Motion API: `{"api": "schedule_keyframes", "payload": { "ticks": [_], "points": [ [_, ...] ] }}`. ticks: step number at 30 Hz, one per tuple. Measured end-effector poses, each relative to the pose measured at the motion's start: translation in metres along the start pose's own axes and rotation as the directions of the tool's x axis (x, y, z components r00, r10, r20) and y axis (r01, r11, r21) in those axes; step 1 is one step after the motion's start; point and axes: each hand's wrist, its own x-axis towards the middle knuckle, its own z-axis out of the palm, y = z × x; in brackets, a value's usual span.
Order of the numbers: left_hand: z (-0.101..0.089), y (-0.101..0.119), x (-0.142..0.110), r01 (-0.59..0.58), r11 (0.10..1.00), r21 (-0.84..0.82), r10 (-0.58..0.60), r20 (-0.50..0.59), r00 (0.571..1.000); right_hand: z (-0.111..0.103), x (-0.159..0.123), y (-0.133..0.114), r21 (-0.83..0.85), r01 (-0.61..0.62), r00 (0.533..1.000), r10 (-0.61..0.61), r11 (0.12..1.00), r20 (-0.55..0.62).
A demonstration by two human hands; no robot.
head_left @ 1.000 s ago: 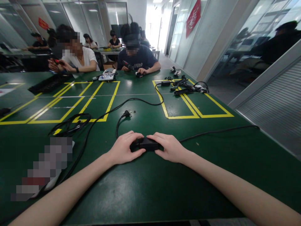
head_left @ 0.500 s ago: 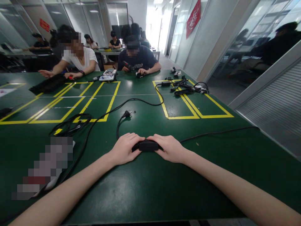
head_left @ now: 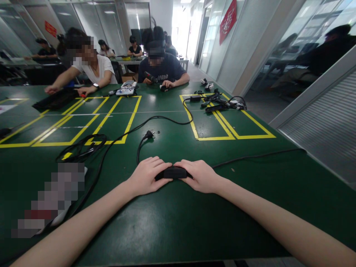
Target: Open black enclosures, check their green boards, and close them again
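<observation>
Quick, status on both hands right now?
Left hand: closed, gripping at the left end of the black adapter.
Right hand: closed, holding the same adapter at its right end.

Fingers of the left hand (head_left: 146, 176) and right hand (head_left: 202, 176) cover both ends of the black adapter (head_left: 175, 172), hiding where its cords join. Toward the near left corner of the bench (head_left: 178, 230), a long pale object (head_left: 55, 196) is pixelated beyond reading. A black cable (head_left: 258, 155) slips from sight at the right edge. Inside the black tray (head_left: 54, 100), by the far edge, everything is too dark to make out.
</observation>
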Motion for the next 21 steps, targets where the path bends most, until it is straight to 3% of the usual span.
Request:
{"api": "schedule_keyframes", "payload": {
  "ticks": [7, 14, 21],
  "points": [
    [0.0018, 0.0019, 0.0006, -0.031, 0.997, 0.071, 0.031, 0.006, 1.0, 0.0011, -0.0014, -0.0002, -0.034, 0.015, 0.998, -0.017, 0.999, -0.058],
    [0.0028, 0.0043, 0.0007, -0.006, 0.998, 0.061, 0.009, -0.04, 0.999, 0.0033, -0.0021, 0.0007, -0.18, 0.091, 0.991, -0.108, 0.979, -0.084],
    [-0.0029, 0.0065, 0.0034, 0.195, 0.976, -0.098, -0.195, 0.005, 0.981, 0.0015, 0.0002, 0.0027, -0.475, 0.198, 0.945, -0.296, 0.857, -0.141]
  ]
}}
